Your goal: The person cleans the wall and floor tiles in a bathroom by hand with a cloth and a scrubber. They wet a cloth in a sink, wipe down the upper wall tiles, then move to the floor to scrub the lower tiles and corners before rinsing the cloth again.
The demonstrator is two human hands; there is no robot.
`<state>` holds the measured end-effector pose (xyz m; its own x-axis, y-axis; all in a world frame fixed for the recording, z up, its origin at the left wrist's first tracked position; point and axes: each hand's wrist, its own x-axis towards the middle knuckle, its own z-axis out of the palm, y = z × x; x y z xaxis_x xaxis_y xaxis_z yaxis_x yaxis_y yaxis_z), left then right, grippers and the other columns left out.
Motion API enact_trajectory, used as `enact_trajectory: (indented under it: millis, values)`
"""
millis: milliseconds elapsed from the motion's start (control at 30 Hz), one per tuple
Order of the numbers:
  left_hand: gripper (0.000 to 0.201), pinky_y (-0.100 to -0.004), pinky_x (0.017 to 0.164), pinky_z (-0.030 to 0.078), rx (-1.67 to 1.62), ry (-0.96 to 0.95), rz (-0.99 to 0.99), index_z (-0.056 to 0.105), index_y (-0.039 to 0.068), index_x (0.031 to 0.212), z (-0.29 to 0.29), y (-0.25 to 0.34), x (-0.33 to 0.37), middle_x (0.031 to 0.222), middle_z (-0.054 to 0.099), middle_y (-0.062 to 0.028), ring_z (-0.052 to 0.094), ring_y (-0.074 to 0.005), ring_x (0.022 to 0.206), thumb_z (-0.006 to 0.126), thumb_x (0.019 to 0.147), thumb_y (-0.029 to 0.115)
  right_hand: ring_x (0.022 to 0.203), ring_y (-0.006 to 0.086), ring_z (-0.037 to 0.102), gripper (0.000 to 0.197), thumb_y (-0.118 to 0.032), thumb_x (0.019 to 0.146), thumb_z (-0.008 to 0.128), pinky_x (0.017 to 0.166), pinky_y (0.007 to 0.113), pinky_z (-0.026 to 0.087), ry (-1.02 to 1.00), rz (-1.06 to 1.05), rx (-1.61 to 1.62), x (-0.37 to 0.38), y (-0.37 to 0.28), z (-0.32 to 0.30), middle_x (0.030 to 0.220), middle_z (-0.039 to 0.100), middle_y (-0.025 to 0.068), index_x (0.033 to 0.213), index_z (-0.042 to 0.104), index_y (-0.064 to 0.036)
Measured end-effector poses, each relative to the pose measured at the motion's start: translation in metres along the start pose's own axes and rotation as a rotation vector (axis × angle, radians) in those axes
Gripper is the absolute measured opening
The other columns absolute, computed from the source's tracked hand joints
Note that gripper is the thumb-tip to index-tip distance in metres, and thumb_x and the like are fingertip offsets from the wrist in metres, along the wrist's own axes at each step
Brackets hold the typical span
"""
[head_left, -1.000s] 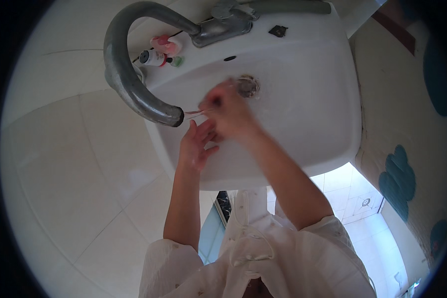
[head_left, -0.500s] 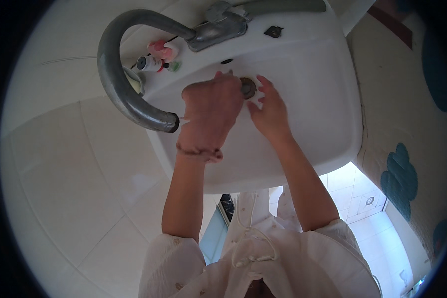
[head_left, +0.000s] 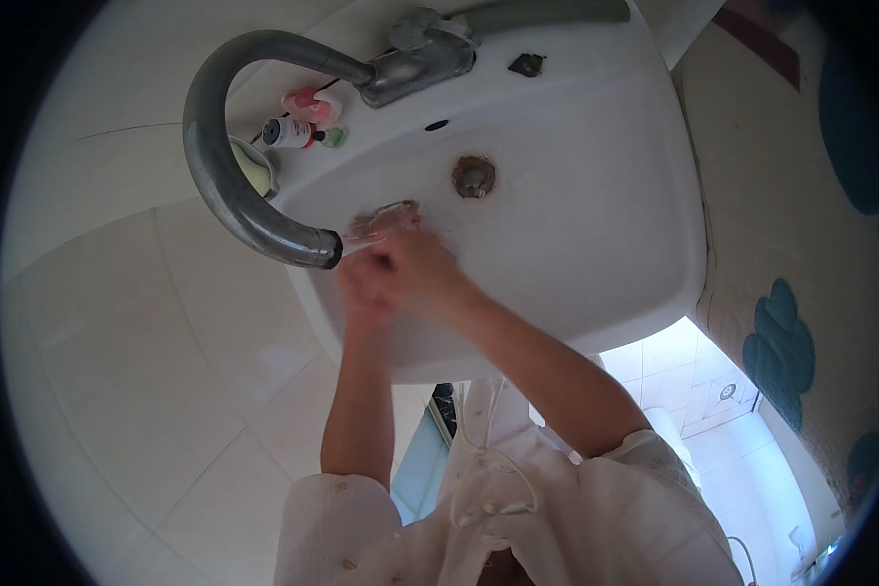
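Note:
My left hand (head_left: 363, 285) and my right hand (head_left: 422, 266) are together in the left part of the white washbasin (head_left: 596, 244), close to the mouth of the grey tap (head_left: 227, 176). The right hand crosses over the left, and the two touch. Motion blurs both, so I cannot make out how the fingers lie or whether anything is in them. Clear, shiny water (head_left: 361, 237) shows between the tap mouth and the fingers. Right of the hands, the round, rusty-edged drain (head_left: 474, 177) is uncovered.
On the basin's back left rim are a pink item (head_left: 311, 104), a small white bottle with a dark cap (head_left: 287, 133) and a dish holding pale soap (head_left: 252, 168). A dark, flat piece (head_left: 527, 64) lies on the back ledge. Patterned fabric (head_left: 781, 342) hangs at the right.
Both hands have moved left from the drain towards the tap mouth and come together. The drain is now fully visible. A brownish band seen at the left wrist earlier no longer shows.

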<state>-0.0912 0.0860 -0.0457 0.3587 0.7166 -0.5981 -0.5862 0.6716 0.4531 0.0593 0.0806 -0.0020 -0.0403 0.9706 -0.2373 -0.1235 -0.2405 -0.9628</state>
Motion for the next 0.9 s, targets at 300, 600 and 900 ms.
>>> enact_trajectory:
  millis: [300,600,900]
  values:
    - [0.041,-0.0274,0.067,0.045,-0.281,-0.588,-0.094,0.057,0.0,0.104,0.054,-0.016,0.058,0.096,0.061,-0.0123,0.054,-0.0207,0.084,0.051,0.093,0.039,0.088,0.0269,0.055,0.007,-0.014,0.077,0.059,0.079,0.041,0.04,0.315,-0.267,-1.227,0.034,0.06,-0.098,0.085,0.058,0.0082,0.078,0.064,-0.0086]
    - [0.034,-0.028,0.072,0.048,0.731,0.494,0.264,0.056,-0.002,0.101,0.106,-0.009,0.051,0.092,0.061,-0.0074,0.058,-0.018,0.079,0.056,0.094,0.032,0.095,0.0245,0.055,0.009,-0.013,0.073,0.06,0.089,0.038,0.036,0.182,-0.348,-1.368,0.05,0.077,-0.102,0.09,0.06,0.0071,0.08,0.064,-0.0098]
    - [0.037,-0.0361,0.08,0.05,0.004,0.224,0.087,0.058,0.003,0.093,0.072,-0.019,0.029,0.092,0.061,-0.0074,0.059,-0.0215,0.087,0.052,0.095,0.039,0.104,0.0346,0.054,0.033,-0.026,0.089,0.056,0.084,0.042,0.045,0.292,0.321,0.627,0.005,0.028,-0.021,0.109,0.058,0.0169,0.108,0.055,0.0017]
